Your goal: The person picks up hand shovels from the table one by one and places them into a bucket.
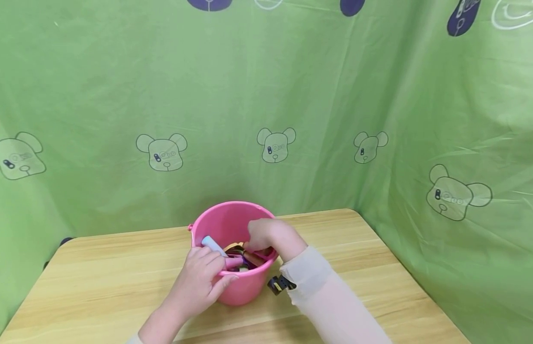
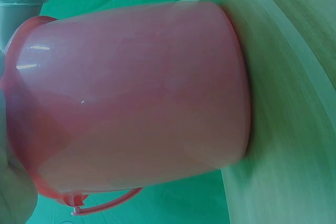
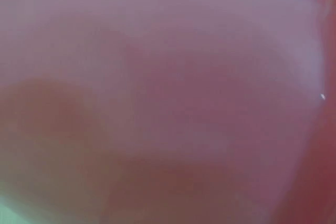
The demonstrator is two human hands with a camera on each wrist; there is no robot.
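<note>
Head view: pink bucket stood upright on worktop, near middle of far edge. Left hand laid over near rim, fingers curled round light blue stick-shaped item at bucket mouth. Right hand dipped inside bucket among mixed coloured pieces; its grip state cannot be told, fingertips hidden. Left wrist view: bucket wall filling frame, handle down. Right wrist view: pink blur only.

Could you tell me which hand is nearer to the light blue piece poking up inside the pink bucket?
Left. The left hand grips the bucket rim right beside the light blue piece; the right hand reaches in from the opposite side.
</note>
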